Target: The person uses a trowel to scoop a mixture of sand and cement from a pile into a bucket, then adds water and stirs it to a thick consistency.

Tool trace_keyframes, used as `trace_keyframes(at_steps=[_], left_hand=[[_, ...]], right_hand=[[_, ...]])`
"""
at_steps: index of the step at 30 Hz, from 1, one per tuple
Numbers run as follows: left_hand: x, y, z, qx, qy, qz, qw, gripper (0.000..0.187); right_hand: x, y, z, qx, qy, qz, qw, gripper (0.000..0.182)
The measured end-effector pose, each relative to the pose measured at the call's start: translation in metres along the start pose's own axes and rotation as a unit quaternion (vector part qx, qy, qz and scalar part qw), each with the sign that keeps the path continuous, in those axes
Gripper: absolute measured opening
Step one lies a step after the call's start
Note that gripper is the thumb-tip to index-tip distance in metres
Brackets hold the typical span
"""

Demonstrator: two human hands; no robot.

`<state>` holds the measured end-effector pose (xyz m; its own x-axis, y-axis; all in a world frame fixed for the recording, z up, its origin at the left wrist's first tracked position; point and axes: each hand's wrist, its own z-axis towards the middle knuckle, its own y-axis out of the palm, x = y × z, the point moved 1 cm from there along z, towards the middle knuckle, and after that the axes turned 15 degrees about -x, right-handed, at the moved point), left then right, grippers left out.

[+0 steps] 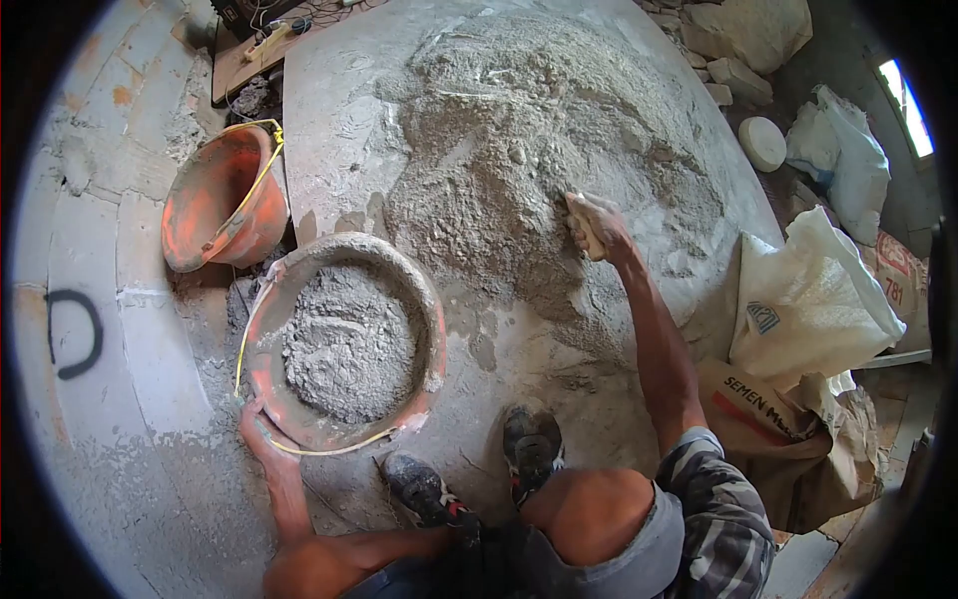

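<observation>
An orange basin (436, 317) with a yellow cord round its rim stands on the floor, filled with grey mortar mix (349, 344). My left hand (261, 421) grips its near left rim, fingers partly hidden below the edge. A broad heap of grey mix (489, 160) is spread beyond and to the right of the basin. At the front of this heap, my right hand (597, 228) is wrapped round a pale, light-brown handle (591, 240); whatever is at its end is hidden in the mix.
Another orange basin (225, 205) leans tilted at the left wall. White sacks (813, 299) and a brown cement bag (768, 429) stand at the right. Bricks (738, 80) and a round white lid (762, 144) are at the back right. A board with cables (249, 65) is back left.
</observation>
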<state>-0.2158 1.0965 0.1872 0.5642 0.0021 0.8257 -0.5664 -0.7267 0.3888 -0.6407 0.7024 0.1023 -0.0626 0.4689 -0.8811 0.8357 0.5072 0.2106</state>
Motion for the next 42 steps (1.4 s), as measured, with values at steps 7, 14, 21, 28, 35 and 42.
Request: trace_keyframes(at_steps=[7, 14, 21, 28, 35, 42], left_hand=[[-0.004, -0.009, 0.004, -0.011, -0.014, -0.014, 1.0, 0.041], [-0.015, -0.031, 0.01, 0.005, 0.014, -0.022, 1.0, 0.018], [-0.015, -0.022, 0.011, 0.014, 0.003, -0.064, 0.998, 0.022], [-0.025, -0.037, 0.016, 0.016, 0.014, -0.07, 0.997, 0.02], [-0.013, -0.014, 0.006, 0.026, 0.031, -0.068, 0.997, 0.021], [-0.023, -0.031, 0.012, 0.023, 0.032, -0.05, 0.998, 0.021]], right_hand=[[-0.036, 0.017, -0.04, -0.039, -0.006, -0.003, 0.999, 0.026], [-0.086, 0.096, -0.081, -0.125, 0.075, -0.035, 0.989, 0.026], [-0.098, 0.19, -0.095, -0.242, 0.049, -0.17, 0.954, 0.042], [-0.056, 0.263, -0.082, -0.385, -0.118, -0.48, 0.779, 0.037], [-0.063, 0.264, -0.113, -0.294, -0.324, -0.728, 0.528, 0.043], [-0.069, 0.261, -0.126, -0.35, -0.281, -0.713, 0.539, 0.041]])
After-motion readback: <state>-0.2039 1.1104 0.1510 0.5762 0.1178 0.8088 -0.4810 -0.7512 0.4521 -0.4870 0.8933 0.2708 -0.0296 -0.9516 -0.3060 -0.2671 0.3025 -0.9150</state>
